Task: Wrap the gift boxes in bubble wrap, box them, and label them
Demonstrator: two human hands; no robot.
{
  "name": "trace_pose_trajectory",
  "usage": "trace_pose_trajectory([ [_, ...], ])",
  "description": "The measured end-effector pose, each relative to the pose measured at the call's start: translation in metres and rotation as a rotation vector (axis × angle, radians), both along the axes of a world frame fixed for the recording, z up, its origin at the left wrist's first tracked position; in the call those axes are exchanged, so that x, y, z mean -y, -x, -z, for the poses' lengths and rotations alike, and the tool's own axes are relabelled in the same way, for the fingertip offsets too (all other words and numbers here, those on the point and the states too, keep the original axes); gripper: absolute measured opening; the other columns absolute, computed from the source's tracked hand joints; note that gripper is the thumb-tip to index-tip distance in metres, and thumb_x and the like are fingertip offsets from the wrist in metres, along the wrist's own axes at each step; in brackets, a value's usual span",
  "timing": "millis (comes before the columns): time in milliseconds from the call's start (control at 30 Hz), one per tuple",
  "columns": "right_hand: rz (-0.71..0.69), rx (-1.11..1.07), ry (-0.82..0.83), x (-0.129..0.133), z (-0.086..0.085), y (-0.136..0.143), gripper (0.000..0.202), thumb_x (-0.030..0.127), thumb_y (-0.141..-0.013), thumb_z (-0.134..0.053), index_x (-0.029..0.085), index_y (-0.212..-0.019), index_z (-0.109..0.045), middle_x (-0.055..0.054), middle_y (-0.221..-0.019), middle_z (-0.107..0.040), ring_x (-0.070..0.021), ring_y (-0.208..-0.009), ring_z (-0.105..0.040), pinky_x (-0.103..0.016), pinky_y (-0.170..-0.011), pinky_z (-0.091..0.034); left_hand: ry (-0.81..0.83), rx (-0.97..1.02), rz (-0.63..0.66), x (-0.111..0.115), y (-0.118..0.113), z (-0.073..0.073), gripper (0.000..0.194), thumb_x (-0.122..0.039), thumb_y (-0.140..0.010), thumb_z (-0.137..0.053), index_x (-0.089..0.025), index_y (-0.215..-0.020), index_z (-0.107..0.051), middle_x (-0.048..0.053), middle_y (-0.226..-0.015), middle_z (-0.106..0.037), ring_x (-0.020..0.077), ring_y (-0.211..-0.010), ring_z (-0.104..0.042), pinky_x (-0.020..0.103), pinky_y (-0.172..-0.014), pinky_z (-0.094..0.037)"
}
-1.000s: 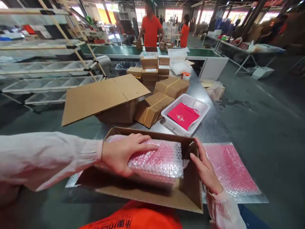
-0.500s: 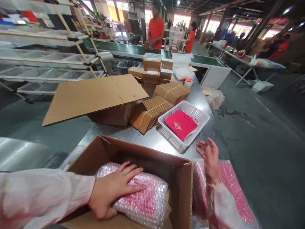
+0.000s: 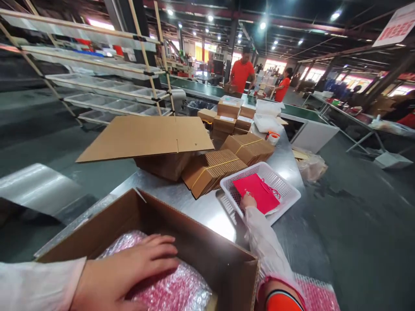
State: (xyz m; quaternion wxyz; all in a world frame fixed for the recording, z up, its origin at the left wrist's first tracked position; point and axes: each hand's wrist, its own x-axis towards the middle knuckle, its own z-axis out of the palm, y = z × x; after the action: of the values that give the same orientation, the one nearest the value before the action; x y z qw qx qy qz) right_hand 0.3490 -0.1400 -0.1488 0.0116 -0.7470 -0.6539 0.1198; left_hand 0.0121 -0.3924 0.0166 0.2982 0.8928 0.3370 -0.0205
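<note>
My left hand lies flat, fingers spread, gripping nothing, pressed on the bubble-wrapped pink packet inside the open cardboard box, bottom left of frame. My right hand, centre frame, reaches into the white basket and touches the red bag's near edge; can't tell if the fingers have closed on it. Bundled flat cartons sit just left of the basket.

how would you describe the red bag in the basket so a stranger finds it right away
On the steel table, past the open cardboard box, sits a white mesh basket. The red paper bag lies flat inside, at the right hand; it is the only bright red item among brown cartons.
</note>
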Motion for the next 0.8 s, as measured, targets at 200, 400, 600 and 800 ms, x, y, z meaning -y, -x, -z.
trace_pose_trajectory([
  [200, 0.046, 0.009, -0.223, 0.014, -0.068, -0.053, 0.039, 0.019, -0.099, -0.035, 0.016, -0.129, -0.06, -0.014, -0.109, -0.069, -0.0203, -0.095, -0.063, -0.029, -0.079, -0.041, -0.267, 0.161, -0.118, -0.035, -0.017, -0.046, 0.057, -0.031, -0.087, -0.057, -0.025, -0.143, -0.048, 0.013, -0.142, -0.054, 0.0314, -0.127, -0.053, 0.045, -0.108, -0.045],
  [400, 0.253, -0.16, -0.613, 0.048, -0.132, -0.109, 0.044, 0.03, -0.09, -0.041, 0.012, -0.116, -0.072, -0.015, -0.098, -0.073, -0.0248, -0.086, -0.062, -0.031, -0.074, -0.04, -0.561, 0.35, -0.189, -0.091, -0.045, -0.111, 0.046, -0.033, -0.092, -0.055, -0.02, -0.136, -0.053, 0.012, -0.129, -0.061, 0.0253, -0.117, -0.058, 0.038, -0.103, -0.048],
  [600, 0.286, -0.218, -0.603, 0.052, -0.138, -0.112, 0.059, 0.048, -0.092, -0.04, 0.003, -0.103, -0.077, -0.011, -0.076, -0.073, -0.022, -0.07, -0.061, -0.027, -0.06, -0.041, -0.605, 0.388, -0.134, -0.137, -0.09, -0.115, 0.037, -0.03, -0.089, -0.059, -0.014, -0.121, -0.062, 0.013, -0.117, -0.067, 0.0239, -0.107, -0.063, 0.036, -0.095, -0.05],
  [800, 0.208, -0.081, -0.563, 0.032, -0.156, -0.113, 0.041, 0.036, -0.096, -0.044, 0.018, -0.116, -0.074, -0.012, -0.1, -0.074, -0.0212, -0.083, -0.063, -0.028, -0.07, -0.041, -0.573, 0.283, -0.054, -0.141, -0.112, -0.107, 0.029, -0.03, -0.089, -0.06, -0.013, -0.111, -0.07, 0.012, -0.102, -0.07, 0.0234, -0.095, -0.066, 0.032, -0.085, -0.051],
])
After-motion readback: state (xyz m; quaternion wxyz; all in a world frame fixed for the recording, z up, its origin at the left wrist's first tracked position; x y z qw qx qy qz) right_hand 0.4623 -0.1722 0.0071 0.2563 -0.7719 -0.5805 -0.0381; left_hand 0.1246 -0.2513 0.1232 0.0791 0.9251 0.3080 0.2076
